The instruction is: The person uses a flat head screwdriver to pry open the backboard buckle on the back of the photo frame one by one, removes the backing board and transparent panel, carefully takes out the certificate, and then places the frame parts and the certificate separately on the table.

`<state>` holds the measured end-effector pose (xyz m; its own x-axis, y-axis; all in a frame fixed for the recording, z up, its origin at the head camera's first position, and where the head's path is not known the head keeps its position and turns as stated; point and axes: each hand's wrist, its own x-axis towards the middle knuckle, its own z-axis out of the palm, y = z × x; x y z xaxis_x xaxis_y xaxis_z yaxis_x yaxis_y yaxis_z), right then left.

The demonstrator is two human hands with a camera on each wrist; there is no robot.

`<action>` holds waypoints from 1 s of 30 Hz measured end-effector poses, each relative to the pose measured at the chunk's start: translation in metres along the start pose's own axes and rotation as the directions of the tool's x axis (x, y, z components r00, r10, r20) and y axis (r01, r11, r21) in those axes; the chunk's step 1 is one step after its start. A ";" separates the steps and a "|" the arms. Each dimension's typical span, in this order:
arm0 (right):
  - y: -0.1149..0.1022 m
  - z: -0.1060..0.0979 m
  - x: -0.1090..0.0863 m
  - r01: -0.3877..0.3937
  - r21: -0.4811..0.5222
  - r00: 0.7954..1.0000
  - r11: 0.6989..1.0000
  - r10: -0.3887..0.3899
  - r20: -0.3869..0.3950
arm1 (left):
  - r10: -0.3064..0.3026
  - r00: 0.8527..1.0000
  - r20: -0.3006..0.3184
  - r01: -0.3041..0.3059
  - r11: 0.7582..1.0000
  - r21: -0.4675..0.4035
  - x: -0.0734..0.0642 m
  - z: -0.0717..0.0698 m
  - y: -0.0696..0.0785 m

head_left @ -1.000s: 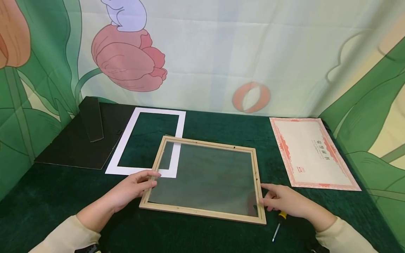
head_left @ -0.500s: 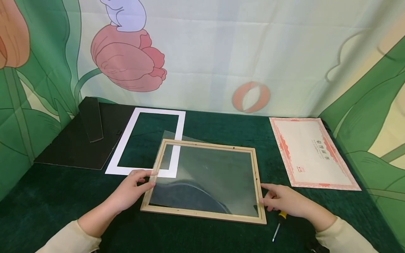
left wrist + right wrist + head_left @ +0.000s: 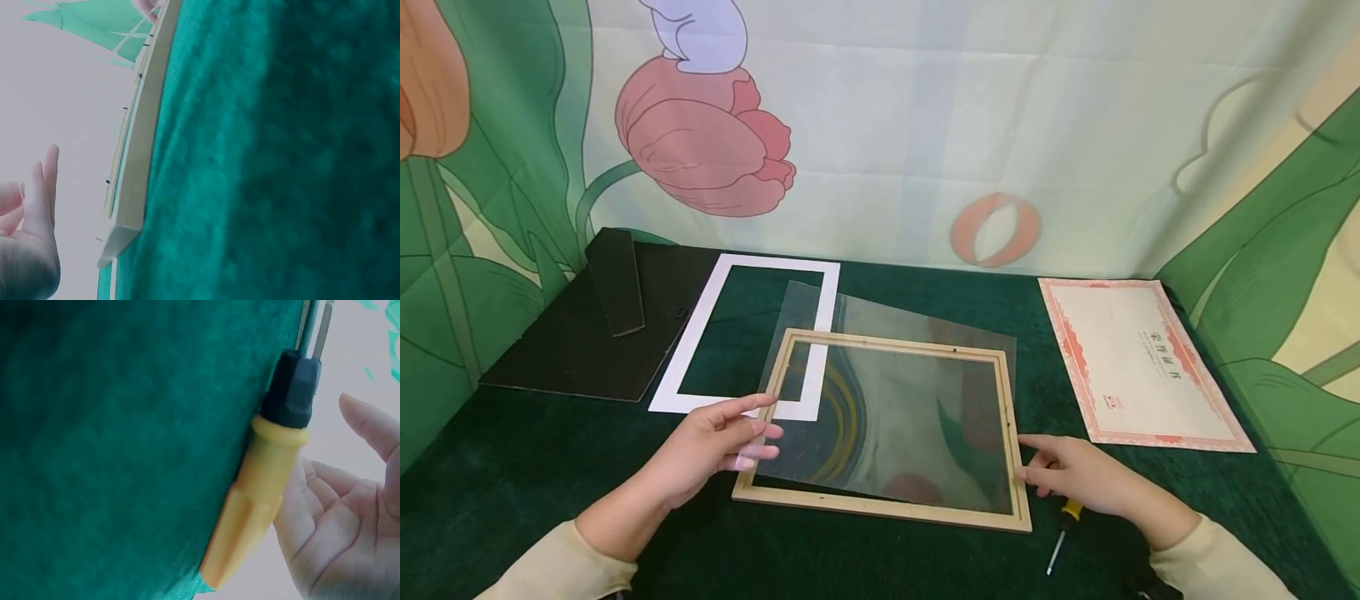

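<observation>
A light wooden picture frame (image 3: pixel 880 510) lies on the dark green cloth in the head view. A clear sheet (image 3: pixel 925 321) tilts up out of it, reaching past the frame's far bar and carrying reflections. My left hand (image 3: pixel 703 446) holds the sheet by its left edge, some fingers showing through it; in the left wrist view that hand (image 3: pixel 31 231) is raised beside the frame (image 3: pixel 140 137). With extended index finger and thumb, my right hand (image 3: pixel 1075 475) touches the frame's right bar. A yellow-and-black screwdriver (image 3: pixel 1070 510) lies partly under this hand, close up in the right wrist view.
A white mat (image 3: pixel 677 402) lies behind at left, partly beneath the sheet. Left of it is a black backing board (image 3: pixel 565 333) with a folding stand (image 3: pixel 617 287). At right lies a red-bordered certificate (image 3: pixel 1138 367). A printed curtain (image 3: pixel 887 125) closes off the back.
The clear sheet has come up out of the frame, tilting and sliding toward the far side. My left fingers have moved from the frame's left bar to the sheet. The right hand stays put.
</observation>
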<state>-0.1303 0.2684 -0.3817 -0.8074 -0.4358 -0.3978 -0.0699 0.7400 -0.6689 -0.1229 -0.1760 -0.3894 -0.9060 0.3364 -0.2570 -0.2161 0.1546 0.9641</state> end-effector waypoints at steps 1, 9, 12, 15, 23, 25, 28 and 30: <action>-0.001 0.000 0.000 0.002 -0.003 1.000 1.000 -0.003 -0.012 | 0.008 1.000 -0.002 -0.008 1.000 -0.006 0.000 0.000 0.001; -0.006 -0.002 -0.001 0.027 0.018 0.989 0.999 -0.024 -0.144 | 0.027 0.999 -0.035 -0.028 0.999 -0.036 -0.001 0.003 0.008; -0.006 -0.002 -0.001 0.046 0.059 0.987 0.997 -0.036 -0.159 | 0.028 0.999 -0.042 -0.029 0.999 -0.045 -0.002 0.004 0.010; -0.006 -0.002 -0.001 0.095 0.109 0.984 0.989 -0.076 -0.164 | 0.034 0.999 -0.033 -0.036 0.997 -0.064 -0.003 0.006 0.011; -0.009 -0.008 -0.004 0.168 0.385 0.982 0.907 -0.119 -0.149 | 0.034 0.999 -0.014 -0.036 0.994 -0.104 -0.004 0.009 0.011; -0.007 -0.010 -0.005 0.164 0.443 0.983 0.881 -0.110 -0.145 | 0.034 0.999 -0.012 -0.035 0.995 -0.092 -0.003 0.010 0.010; -0.005 -0.012 -0.006 0.156 0.501 0.985 0.851 -0.099 -0.138 | 0.048 0.999 -0.002 -0.048 0.998 -0.050 -0.003 0.010 0.009; -0.005 -0.012 -0.007 0.151 0.524 0.986 0.839 -0.092 -0.136 | 0.058 0.998 0.010 -0.057 0.998 -0.026 -0.003 0.008 0.008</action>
<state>-0.1312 0.2743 -0.3683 -0.8698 -0.4281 -0.2453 0.1266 0.2868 -0.9496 -0.1194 -0.1683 -0.3817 -0.9131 0.3544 -0.2017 -0.1731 0.1110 0.9786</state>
